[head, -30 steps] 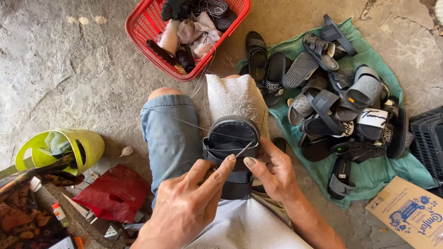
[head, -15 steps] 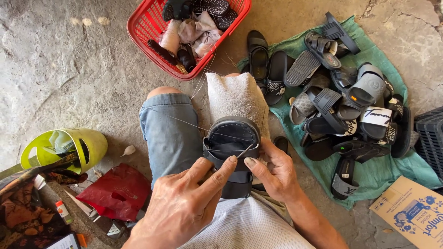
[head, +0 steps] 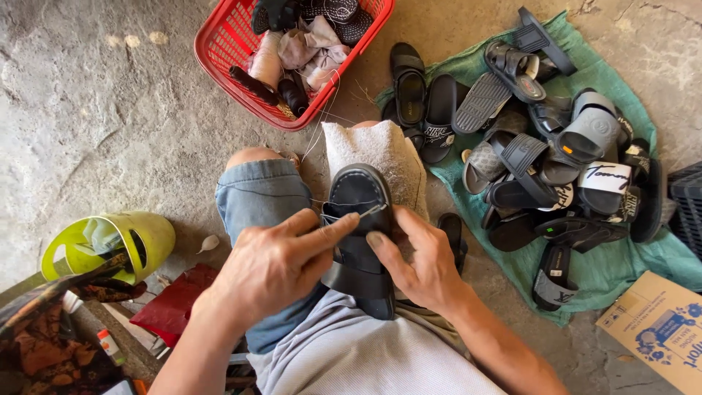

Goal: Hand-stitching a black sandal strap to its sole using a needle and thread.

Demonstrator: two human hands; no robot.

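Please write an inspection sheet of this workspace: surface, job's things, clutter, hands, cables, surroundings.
Surface: rough grey concrete floor; the person sits on it.
Job's things: black sandal lies on a pale towel over the knee; a needle with thin thread crosses its toe end.
Clutter: pile of sandals on a green cloth; red basket with spools and rags; green helmet; red bag.
Hands: left hand pinches the needle; right hand steadies the sandal.
Cables: nothing seen.
Surroundings: cardboard box at lower right; dark crate at right edge.
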